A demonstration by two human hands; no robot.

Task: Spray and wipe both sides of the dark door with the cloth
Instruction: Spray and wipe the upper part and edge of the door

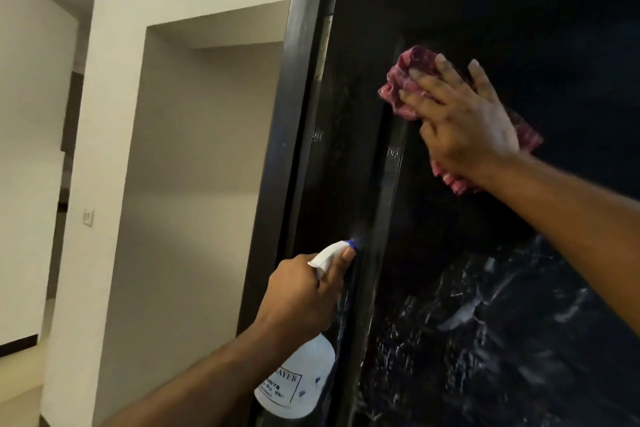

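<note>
The dark door [571, 10] fills the right half of the head view, its lower panel streaked with wet spray marks. My right hand [460, 121] presses a crumpled red cloth [405, 80] flat against the door's upper panel, fingers spread straight. Lower left, my left hand [304, 291] grips a white spray bottle [298, 378] by its neck, index finger along the trigger head. The blue nozzle points at the door's hinge-side stile, and a faint mist hangs just above it.
A dark door frame [298, 80] with a metal hinge strip [323, 45] stands left of the door. Beyond it are white walls with a recessed niche [194, 184], a wall switch [88, 217] and an opening at far left.
</note>
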